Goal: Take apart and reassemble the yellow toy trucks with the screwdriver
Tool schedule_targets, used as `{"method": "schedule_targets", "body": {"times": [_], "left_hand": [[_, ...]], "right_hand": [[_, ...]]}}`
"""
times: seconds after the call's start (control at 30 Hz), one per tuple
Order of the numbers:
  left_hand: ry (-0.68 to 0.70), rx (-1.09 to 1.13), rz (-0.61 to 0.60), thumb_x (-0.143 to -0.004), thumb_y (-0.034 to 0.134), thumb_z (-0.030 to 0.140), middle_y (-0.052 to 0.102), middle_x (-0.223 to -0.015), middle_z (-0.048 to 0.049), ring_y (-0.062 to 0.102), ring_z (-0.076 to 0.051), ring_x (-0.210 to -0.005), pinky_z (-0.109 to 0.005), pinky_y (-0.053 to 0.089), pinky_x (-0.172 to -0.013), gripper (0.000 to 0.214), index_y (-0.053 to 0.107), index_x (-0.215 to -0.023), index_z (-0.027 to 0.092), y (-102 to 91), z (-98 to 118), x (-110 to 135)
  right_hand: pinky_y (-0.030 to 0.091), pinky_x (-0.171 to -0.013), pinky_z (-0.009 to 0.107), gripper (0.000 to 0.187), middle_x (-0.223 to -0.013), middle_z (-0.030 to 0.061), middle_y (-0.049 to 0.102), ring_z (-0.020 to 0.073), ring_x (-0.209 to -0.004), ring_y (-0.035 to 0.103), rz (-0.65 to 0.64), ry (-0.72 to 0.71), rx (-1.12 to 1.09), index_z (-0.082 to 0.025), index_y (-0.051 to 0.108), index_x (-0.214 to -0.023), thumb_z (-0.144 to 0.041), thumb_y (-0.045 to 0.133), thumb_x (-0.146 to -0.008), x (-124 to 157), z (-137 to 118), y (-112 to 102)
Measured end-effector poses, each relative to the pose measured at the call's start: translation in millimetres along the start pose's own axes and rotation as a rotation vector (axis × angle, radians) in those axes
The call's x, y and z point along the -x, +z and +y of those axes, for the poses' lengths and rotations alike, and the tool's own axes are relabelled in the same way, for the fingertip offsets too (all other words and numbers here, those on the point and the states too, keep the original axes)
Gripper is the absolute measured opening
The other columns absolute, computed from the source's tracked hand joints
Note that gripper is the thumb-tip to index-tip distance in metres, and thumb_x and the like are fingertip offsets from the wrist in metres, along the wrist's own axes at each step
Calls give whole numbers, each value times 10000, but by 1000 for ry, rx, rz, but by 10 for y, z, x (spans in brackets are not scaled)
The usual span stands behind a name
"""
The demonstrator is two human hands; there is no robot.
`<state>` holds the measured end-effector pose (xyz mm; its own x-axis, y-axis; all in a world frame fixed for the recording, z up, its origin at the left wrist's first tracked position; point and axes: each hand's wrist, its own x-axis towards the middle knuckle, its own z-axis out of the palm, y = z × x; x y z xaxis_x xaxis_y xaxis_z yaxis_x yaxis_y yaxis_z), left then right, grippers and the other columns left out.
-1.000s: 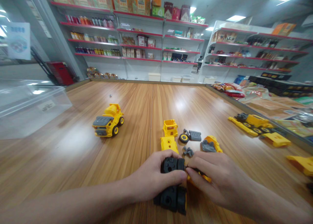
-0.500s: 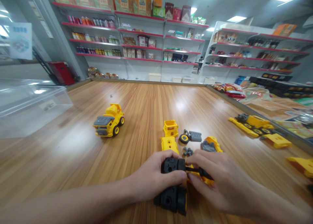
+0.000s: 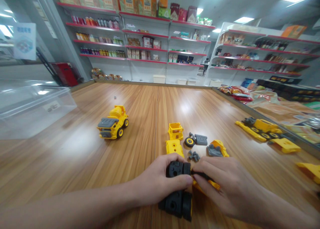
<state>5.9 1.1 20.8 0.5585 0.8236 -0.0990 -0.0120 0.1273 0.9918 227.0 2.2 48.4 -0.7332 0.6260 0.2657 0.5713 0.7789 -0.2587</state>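
My left hand (image 3: pixel 165 179) is closed around a black toy truck chassis (image 3: pixel 173 202), its thumb lying across the middle between the wheels. The chassis has black wheels, the nearer one showing a yellow hub. At its right side my right hand (image 3: pixel 222 182) pinches a black screwdriver (image 3: pixel 202 174), mostly covered by the fingers, with its end at the upper wheel. Just beyond my hands lie a yellow flat part (image 3: pixel 174 147), a yellow cab frame (image 3: pixel 175 131), small grey pieces (image 3: pixel 194 155) and a grey part with a wheel (image 3: pixel 198 139). A yellow piece (image 3: pixel 214 185) shows partly under my right hand.
An assembled yellow mixer truck (image 3: pixel 113 122) stands at the left. A yellow-and-grey part (image 3: pixel 217 149) and more yellow truck parts (image 3: pixel 265 127) lie to the right. A clear plastic bin (image 3: pixel 37 112) is at the left edge. Packaged goods (image 3: pixel 240 92) border the table on the right.
My right hand has shifted slightly toward the chassis, and its fingers now cover more of the screwdriver. The left hand keeps its hold. The whole view has shifted slightly.
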Motion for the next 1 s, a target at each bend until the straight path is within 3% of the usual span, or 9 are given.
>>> {"method": "schedule_targets", "body": {"times": [0.43,0.8,0.9,1.0], "left_hand": [[16,-45,5,-788,724,350,541,-809,28,498,-107,-723,-232,440,-665,350,586,-1042,153,11,3,11],[31,-104,25,-776,727,347,548,-803,20,504,-119,-718,-244,434,-660,348,600,-1041,162,36,6,34],[40,-19,-2,-792,711,366,570,-835,1,529,-129,-737,-249,445,-674,373,596,-1086,168,9,0,41],[60,217,-58,-820,629,403,621,-957,-67,582,-170,-800,-281,476,-708,431,573,-1177,168,-30,-18,39]], "right_hand": [[332,-586,301,185,-736,20,614,157,-653,564,-1,2,-52,-173,631,-891,-184,456,-950,-8,-11,39],[342,-572,287,259,-641,-11,587,130,-588,546,-58,163,-148,-192,609,-750,-239,450,-949,-38,-67,24],[336,-544,277,271,-598,-22,548,120,-544,507,-65,198,-212,-193,589,-723,-270,460,-948,-41,-63,21],[352,-550,275,289,-600,-18,552,121,-544,501,-34,231,-270,-192,576,-714,-287,451,-957,-59,-69,17]]}}
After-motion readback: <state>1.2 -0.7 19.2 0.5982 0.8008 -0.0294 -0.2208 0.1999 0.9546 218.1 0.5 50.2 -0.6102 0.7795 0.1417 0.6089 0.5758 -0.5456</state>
